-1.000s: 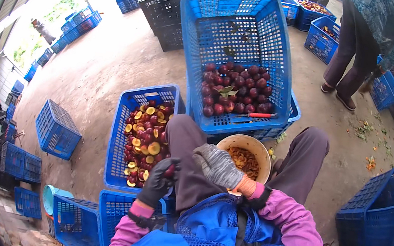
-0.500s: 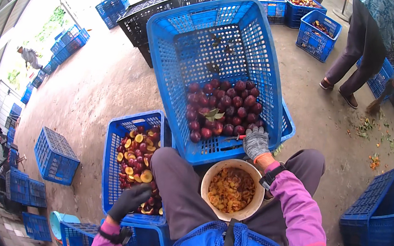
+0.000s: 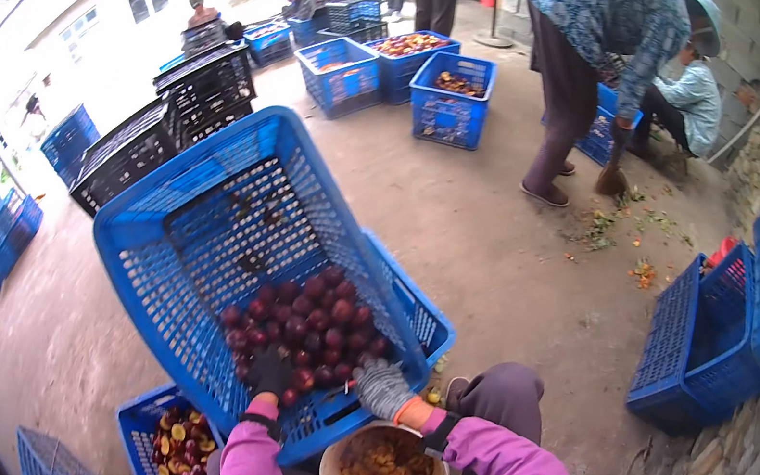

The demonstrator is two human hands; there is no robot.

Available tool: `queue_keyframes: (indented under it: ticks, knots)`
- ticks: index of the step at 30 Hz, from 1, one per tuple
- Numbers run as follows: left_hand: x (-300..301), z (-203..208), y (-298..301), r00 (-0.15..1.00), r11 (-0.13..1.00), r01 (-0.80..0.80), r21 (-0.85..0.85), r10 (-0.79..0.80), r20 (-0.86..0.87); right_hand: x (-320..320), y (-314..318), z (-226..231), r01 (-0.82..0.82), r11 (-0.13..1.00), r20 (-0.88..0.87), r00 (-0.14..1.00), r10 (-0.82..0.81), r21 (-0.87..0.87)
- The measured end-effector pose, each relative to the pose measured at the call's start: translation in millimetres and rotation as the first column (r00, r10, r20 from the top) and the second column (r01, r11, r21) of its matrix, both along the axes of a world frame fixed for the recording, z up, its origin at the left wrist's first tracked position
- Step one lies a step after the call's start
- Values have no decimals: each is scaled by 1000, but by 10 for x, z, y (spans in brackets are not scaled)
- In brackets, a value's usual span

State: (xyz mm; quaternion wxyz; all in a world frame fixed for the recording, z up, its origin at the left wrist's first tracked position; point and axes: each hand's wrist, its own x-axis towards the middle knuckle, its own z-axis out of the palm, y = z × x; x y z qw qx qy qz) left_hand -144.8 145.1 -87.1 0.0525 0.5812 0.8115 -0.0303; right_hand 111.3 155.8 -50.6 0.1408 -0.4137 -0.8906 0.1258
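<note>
A tilted blue plastic crate point(image 3: 149, 288) leans toward me, with dark red plums point(image 3: 309, 325) gathered at its low end. My left hand point(image 3: 269, 373), in a dark glove, reaches inside among the plums; its fingers are too dark and blurred to make out. At the crate's near right edge is my right hand point(image 3: 385, 389), in a grey striped glove, closed around a small red-handled tool point(image 3: 349, 386), mostly hidden. Between my knees sits a pale bucket point(image 3: 329, 473) of orange-brown fruit scraps. Halved plums point(image 3: 185, 448) fill another blue crate point(image 3: 128, 416) at my lower left.
Black crates point(image 3: 125, 153) are stacked beyond the tilted crate. Blue crates of fruit point(image 3: 446, 116) stand farther off. A bent-over person point(image 3: 567, 79) holds a broom point(image 3: 612, 181) near leaf scraps, with a seated person point(image 3: 695, 107) behind. Blue crates point(image 3: 688, 359) stand by the stone edging at right.
My left hand has moved from over the halved plums into the tilted crate. My right hand stays at that crate's edge with the tool. The view has swung up and right.
</note>
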Motion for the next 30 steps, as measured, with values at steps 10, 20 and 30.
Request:
queue_keyframes:
  ticks: [10, 20, 30]
  knots:
    - [572, 1105, -257, -468, 875, -428, -225, -1, 884, -15, -133, 420, -147, 887, -470, 879, -86, -438]
    - [1341, 1130, -1279, 33, 901, -179, 396, -397, 917, 273, -865, 700, -150, 988, -572, 814, 102, -36]
    - [1607, 1449, -1990, -392, 974, -191, 126, -193, 899, 544, -992, 830, -405, 801, -688, 725, -12, -441]
